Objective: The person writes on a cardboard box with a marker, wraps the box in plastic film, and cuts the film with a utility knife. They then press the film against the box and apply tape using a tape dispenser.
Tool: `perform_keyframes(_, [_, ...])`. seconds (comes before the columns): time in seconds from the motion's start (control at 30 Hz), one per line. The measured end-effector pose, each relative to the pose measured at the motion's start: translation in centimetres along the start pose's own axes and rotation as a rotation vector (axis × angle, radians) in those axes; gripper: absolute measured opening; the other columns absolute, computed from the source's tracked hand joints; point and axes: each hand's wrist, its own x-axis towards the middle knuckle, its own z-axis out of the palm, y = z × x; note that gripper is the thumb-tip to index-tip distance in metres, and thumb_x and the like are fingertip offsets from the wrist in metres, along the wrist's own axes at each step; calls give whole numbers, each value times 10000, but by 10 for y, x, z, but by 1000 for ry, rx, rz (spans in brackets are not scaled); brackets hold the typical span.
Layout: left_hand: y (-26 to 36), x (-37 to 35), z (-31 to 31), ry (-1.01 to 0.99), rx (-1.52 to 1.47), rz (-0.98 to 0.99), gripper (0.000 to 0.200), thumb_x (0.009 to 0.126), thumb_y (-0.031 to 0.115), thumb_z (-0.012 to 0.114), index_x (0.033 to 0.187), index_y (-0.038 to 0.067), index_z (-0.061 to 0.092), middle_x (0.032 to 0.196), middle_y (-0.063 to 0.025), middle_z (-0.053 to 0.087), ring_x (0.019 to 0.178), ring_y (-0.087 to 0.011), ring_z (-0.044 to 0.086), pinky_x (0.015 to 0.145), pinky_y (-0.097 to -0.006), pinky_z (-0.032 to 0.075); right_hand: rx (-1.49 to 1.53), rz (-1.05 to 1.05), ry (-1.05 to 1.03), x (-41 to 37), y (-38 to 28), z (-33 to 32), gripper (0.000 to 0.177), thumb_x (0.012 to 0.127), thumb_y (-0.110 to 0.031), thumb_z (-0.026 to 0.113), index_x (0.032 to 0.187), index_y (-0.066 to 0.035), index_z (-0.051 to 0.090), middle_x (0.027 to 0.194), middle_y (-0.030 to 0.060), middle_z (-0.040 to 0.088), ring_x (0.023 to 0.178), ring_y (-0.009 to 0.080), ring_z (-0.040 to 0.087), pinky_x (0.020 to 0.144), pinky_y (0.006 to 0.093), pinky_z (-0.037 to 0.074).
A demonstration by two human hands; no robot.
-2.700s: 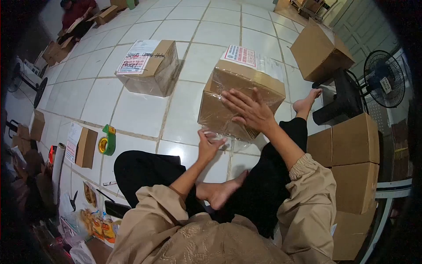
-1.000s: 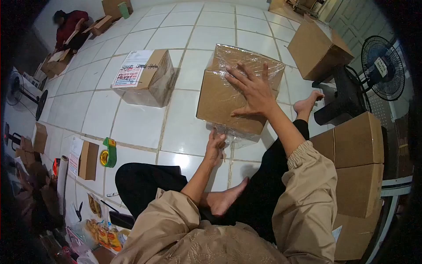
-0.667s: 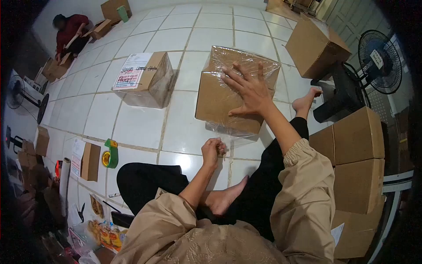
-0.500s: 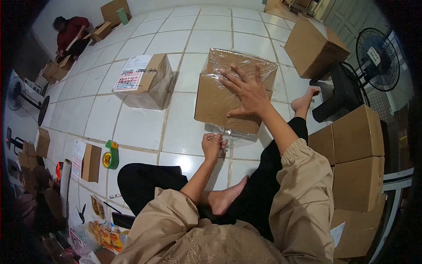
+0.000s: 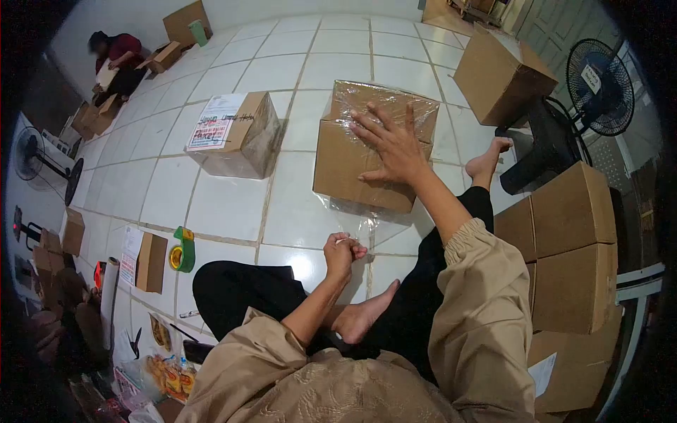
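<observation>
In front of me on the tiled floor stands a cardboard box [image 5: 338, 158] partly covered in clear plastic wrap [image 5: 352, 99]. My right hand [image 5: 391, 146] lies spread on its top, fingers apart over the film. My left hand [image 5: 343, 255] is closed, nearer to me, just below the box. From the box's near edge a loose end of the clear plastic stretches down to the left fingers, which pinch it. Left of this box sits another wrapped cardboard box [image 5: 243, 158] with a white and red label [image 5: 214, 127] bearing handwriting.
A green tape dispenser [image 5: 185, 250] and small carton [image 5: 150, 262] lie at left. Stacked boxes [image 5: 571, 254] stand at right, a large box [image 5: 502, 77] and fan [image 5: 599, 88] behind. Another fan [image 5: 42, 158] is far left. Another person [image 5: 120, 60] sits at the back left.
My left hand has moved down toward me, drawing the loose plastic away from the box. My right hand stays spread on top. The far person has shifted posture.
</observation>
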Motion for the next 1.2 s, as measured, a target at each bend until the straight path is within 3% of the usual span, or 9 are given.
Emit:
perform_keyframes(0.5, [56,-32,43,58,112,-19,476,764,-62,502,1165,53,273,700,-127,527,541,-187,559,430,-275,450,-6,-6,4,-6,-5,-3,1043,529,-715,609,1404,-267,260,1473,-90,199,1378,159,99,1054,607,-125])
perform_keyframes(0.57, [38,-31,20,-153,270,160,406,787,-73,449,1145,74,325,636,-107,520,503,-164,545,416,-260,421,-19,-3,2,-5,-2,-3,1037,537,-722,600,1405,-268,259,1472,-88,203,1378,161,102,1054,606,-124])
perform_keyframes(0.73, [9,-17,-11,-176,667,302,181,832,13,502,1007,52,516,734,-87,564,571,-138,563,483,-267,451,-15,-24,31,-6,-2,3,1004,571,-741,563,1403,-267,263,1468,-82,217,1376,166,113,1053,606,-124])
perform_keyframes(0.8, [1,-8,-15,-49,986,719,146,809,56,570,949,26,540,767,-104,575,671,-182,581,579,-302,461,-15,-29,23,-7,-4,3,980,597,-751,532,1403,-262,265,1468,-81,221,1376,171,114,1050,607,-130])
perform_keyframes(0.83, [13,-10,-4,-48,983,717,146,809,56,570,949,26,540,767,-104,575,671,-182,581,579,-302,461,-17,-32,21,-7,-3,4,980,597,-751,532,1403,-262,265,1468,-81,221,1376,171,114,1050,607,-130])
perform_keyframes(0.9, [41,-2,20,133,1100,1212,215,765,118,626,934,29,528,733,-108,566,642,-267,546,610,-353,444,-11,-31,39,-7,-4,5,953,617,-756,508,1398,-261,279,1462,-82,237,1376,173,118,1049,604,-136])
perform_keyframes(1.03, [48,27,37,135,1163,1291,224,742,111,646,902,21,517,745,-116,574,644,-291,557,591,-366,447,9,-28,68,-3,-2,6,899,653,-747,482,1392,-269,295,1457,-82,249,1375,167,120,1052,597,-137])
perform_keyframes(1.1, [42,39,38,52,1084,1067,189,743,51,638,898,19,535,753,-114,594,661,-249,601,602,-317,476,-4,-22,75,-4,-2,5,852,681,-720,483,1385,-272,309,1452,-80,263,1373,160,128,1057,591,-129])
perform_keyframes(1.2, [34,41,35,-35,983,1035,140,745,14,611,866,19,541,723,-114,594,635,-248,611,573,-317,478,42,-21,102,-3,-3,7,791,719,-675,485,1380,-274,320,1450,-80,268,1371,158,140,1058,588,-129])
